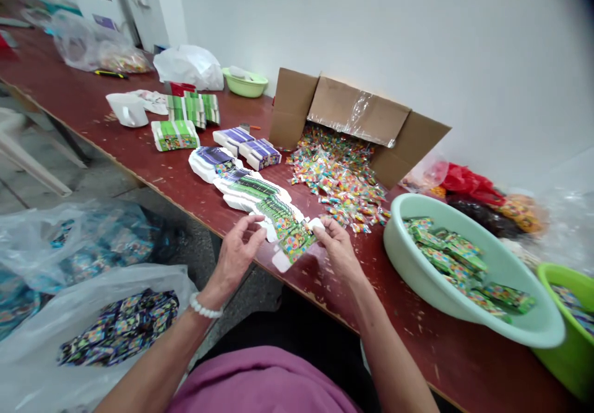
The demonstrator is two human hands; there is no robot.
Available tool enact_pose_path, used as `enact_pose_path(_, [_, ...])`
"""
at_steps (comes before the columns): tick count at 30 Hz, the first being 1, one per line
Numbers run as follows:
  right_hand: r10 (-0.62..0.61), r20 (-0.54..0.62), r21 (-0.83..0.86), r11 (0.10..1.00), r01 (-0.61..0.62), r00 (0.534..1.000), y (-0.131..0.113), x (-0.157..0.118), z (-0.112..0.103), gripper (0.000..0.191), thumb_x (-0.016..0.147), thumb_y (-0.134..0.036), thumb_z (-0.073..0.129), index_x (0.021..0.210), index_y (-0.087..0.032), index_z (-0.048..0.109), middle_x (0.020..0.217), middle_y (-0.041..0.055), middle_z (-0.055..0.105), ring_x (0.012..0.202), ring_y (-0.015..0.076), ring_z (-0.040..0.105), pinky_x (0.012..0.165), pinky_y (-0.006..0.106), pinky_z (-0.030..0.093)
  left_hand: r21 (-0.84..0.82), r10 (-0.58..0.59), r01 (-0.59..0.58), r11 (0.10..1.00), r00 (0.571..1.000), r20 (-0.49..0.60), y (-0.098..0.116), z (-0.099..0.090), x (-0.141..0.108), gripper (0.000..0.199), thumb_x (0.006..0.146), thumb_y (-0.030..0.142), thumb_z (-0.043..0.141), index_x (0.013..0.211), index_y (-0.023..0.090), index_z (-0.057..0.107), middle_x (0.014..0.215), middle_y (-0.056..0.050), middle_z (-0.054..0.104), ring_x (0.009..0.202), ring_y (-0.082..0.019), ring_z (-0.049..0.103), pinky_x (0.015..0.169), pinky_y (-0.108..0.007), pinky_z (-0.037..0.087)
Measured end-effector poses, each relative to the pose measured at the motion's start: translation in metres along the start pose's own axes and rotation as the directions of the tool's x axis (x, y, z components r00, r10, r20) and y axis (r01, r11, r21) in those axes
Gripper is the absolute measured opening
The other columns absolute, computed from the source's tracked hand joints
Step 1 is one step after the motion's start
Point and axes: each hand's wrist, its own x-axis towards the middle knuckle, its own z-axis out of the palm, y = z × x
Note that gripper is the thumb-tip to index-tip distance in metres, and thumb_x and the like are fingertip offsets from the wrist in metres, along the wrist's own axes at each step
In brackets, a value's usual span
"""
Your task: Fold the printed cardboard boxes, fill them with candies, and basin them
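I count two purple bundles (260,154) and one held carton (296,242): flat, green, white-flapped. My right hand (338,249) pinches it; my left hand (238,252) gapes.

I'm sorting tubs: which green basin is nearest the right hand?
The large mint-green basin holding green packets. It stands right of the right hand; the lime-green basin sits beyond it, and the small yellow-green basin far back.

I can't make out any readable lettering on the flat, green printed cardboard carton (296,242) or elsewhere.
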Motion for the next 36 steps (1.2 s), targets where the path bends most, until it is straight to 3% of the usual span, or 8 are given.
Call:
enact_pose_path(2, [-0.019, 0.134, 0.114, 0.993, 0.003, 0.991, -0.020, -0.017, -0.003, 0.029, 0.080, -0.045, 0.070, 0.091, -0.019, 0.066, 0.084, 0.0008, 0.068, 0.074, 0.0146, 0.059, 0.070, 0.026, 0.047, -0.101, -0.130, 0.168, 0.981, 0.944, 0.303, 0.008, 0.001, -0.008, 0.046, 0.079, 0.051, 0.071, 0.109, 0.016, 0.070, 0.098, -0.008, 0.074, 0.089, -0.022, 0.069, 0.078, -0.030, 0.052])
enact_pose_path(5, [-0.043, 0.326, 0.264, 0.963, -0.048, 0.944, -0.041, -0.037, -0.002, 0.024, 0.081, -0.041, 0.075, 0.091, -0.020, 0.067, 0.084, 0.0003, 0.069, 0.074, 0.0137, 0.060, 0.069, 0.025, 0.048, -0.169, -0.192, 0.570, 0.804, 0.519, 0.833, 0.006, 0.012, -0.027, 0.063, 0.077, 0.066, 0.067, 0.108, 0.011, 0.070, 0.099, -0.015, 0.076, 0.085, -0.029, 0.073, 0.082, -0.039, 0.053])
enact_pose_path(7, [-0.033, 0.375, 0.320, 0.943, -0.096, 0.927, -0.049, -0.046, 0.000, 0.025, 0.081, -0.041, 0.076, 0.092, -0.021, 0.067, 0.082, 0.0002, 0.069, 0.070, 0.0132, 0.060, 0.064, 0.025, 0.049, -0.168, -0.122, 0.669, 0.724, 0.364, 0.923, 0.000, 0.020, -0.040, 0.064, 0.073, 0.066, 0.071, 0.104, 0.010, 0.071, 0.094, -0.016, 0.076, 0.076, -0.029, 0.075, 0.077, -0.039, 0.055])
enact_pose_path(12, [-0.021, 0.373, 0.399, 0.906, -0.140, 0.927, -0.051, -0.061, -0.002, 0.025, 0.080, -0.041, 0.078, 0.092, -0.022, 0.067, 0.081, -0.0001, 0.068, 0.069, 0.0131, 0.062, 0.061, 0.024, 0.051, -0.209, -0.122, 0.618, 0.758, 0.448, 0.885, -0.004, 0.028, -0.058, 0.050, 0.075, 0.049, 0.079, 0.108, 0.013, 0.067, 0.087, -0.012, 0.076, 0.071, -0.027, 0.075, 0.068, -0.035, 0.057])
enact_pose_path(19, [-0.039, 0.388, 0.468, 0.869, -0.160, 0.921, -0.050, -0.075, -0.005, 0.027, 0.083, -0.039, 0.077, 0.099, -0.022, 0.064, 0.083, -0.0002, 0.068, 0.071, 0.0128, 0.063, 0.067, 0.026, 0.052, -0.153, -0.100, 0.507, 0.848, 0.437, 0.894, 0.012, 0.031, -0.067, 0.051, 0.071, 0.050, 0.083, 0.103, 0.012, 0.068, 0.084, -0.011, 0.074, 0.070, -0.024, 0.073, 0.069, -0.033, 0.056])
enact_pose_path(25, [-0.407, 0.034, -0.077, 0.910, 0.408, 0.913, -0.059, -0.092, -0.019, 0.030, 0.085, -0.029, 0.072, 0.112, -0.027, 0.060, 0.108, 0.0051, 0.061, 0.097, 0.0202, 0.059, 0.082, 0.034, 0.049, -0.107, -0.162, 0.526, 0.844, 0.440, 0.883, 0.014, 0.032, -0.077, 0.063, 0.076, 0.069, 0.068, 0.103, 0.012, 0.070, 0.085, -0.013, 0.071, 0.070, -0.022, 0.069, 0.063, -0.029, 0.051])
enact_pose_path(31, [-0.414, 0.326, -0.367, 0.773, 0.517, 0.850, -0.066, -0.102, -0.028, 0.024, 0.085, -0.027, 0.072, 0.106, -0.026, 0.062, 0.107, 0.0056, 0.062, 0.092, 0.0207, 0.059, 0.078, 0.033, 0.049, -0.026, -0.208, 0.392, 0.920, 0.541, 0.815, 0.007, 0.030, -0.078, 0.059, 0.077, 0.069, 0.067, 0.096, 0.014, 0.071, 0.074, -0.007, 0.067, 0.059, -0.014, 0.058, 0.059, -0.025, 0.044])
enact_pose_path(36, [-0.371, 0.373, -0.314, 0.813, 0.491, 0.851, -0.064, -0.100, -0.031, 0.018, 0.081, -0.021, 0.077, 0.092, -0.023, 0.062, 0.090, 0.0008, 0.061, 0.076, 0.0148, 0.056, 0.063, 0.024, 0.042, 0.064, -0.221, 0.320, 0.945, 0.480, 0.849, 0.005, 0.025, -0.074, 0.059, 0.082, 0.070, 0.060, 0.090, 0.014, 0.071, 0.068, -0.005, 0.063, 0.059, -0.015, 0.058, 0.062, -0.027, 0.044])
